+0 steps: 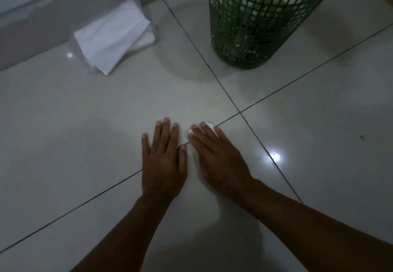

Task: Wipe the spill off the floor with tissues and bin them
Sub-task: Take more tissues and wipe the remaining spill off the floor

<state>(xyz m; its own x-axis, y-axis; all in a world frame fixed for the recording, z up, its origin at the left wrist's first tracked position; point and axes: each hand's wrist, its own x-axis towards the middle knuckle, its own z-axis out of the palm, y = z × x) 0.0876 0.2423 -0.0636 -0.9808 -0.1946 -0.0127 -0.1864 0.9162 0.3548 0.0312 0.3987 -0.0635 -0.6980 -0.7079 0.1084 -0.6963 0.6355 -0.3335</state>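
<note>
Under right hand (214, 161): tissue (209, 124)

A baseboard (32, 23) in pale grey runs along the far left, meeting the tiles at an angle, with a ledge line across its upper part. Dark grout lines (225, 93) cross just beyond the middle of the view, one running from far centre to near right, the other from near left up to the right edge. A bright light glare (274, 157) sits on one grout line at the right; a smaller glare (69, 55) lies near the baseboard. A small dark speck (362, 137) marks the right tile
</note>
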